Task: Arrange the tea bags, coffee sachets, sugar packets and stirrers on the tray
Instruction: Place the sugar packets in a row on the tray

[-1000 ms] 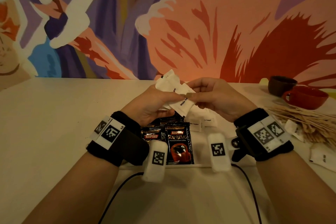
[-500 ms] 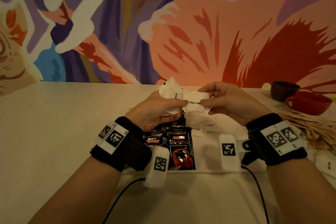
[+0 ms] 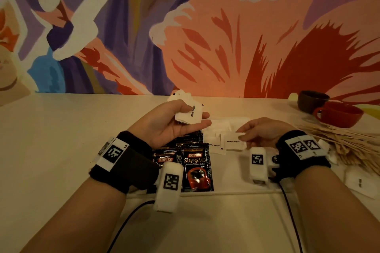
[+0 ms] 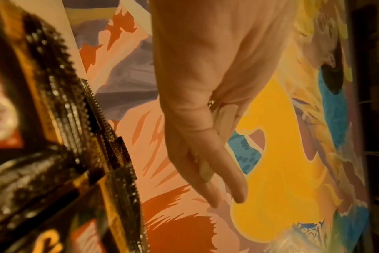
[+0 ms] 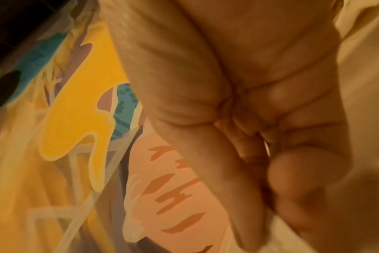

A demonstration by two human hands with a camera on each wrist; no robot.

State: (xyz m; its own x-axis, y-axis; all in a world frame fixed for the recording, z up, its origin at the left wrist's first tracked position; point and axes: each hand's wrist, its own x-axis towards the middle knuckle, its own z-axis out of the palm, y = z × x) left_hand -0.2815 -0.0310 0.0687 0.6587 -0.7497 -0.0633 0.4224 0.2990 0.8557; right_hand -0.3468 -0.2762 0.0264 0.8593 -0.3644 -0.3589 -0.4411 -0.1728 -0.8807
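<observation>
My left hand (image 3: 196, 117) is raised palm-up over the tray and holds a bunch of white sugar packets (image 3: 183, 96); their edges show between its fingers (image 4: 225, 119) in the left wrist view. My right hand (image 3: 242, 134) is low over the white tray (image 3: 236, 192) and pinches a single sugar packet (image 3: 232, 142), which lies beside other packets (image 3: 214, 146) in the tray. Black Kopiko coffee sachets (image 3: 196, 167) overlap in the tray's left part, under my left wrist. A heap of wooden stirrers (image 3: 345, 141) lies on the table to the right. The right wrist view is blurred.
A brown cup (image 3: 311, 100) and a red cup (image 3: 339, 116) stand at the back right behind the stirrers. Loose white packets (image 3: 357, 183) lie on the table right of my right wrist. A painted wall runs along the table's far edge.
My hands were together, both on the bunch. The right hand has drawn one sugar packet off and lowered it rightward to the tray. The left hand stays raised with the rest.
</observation>
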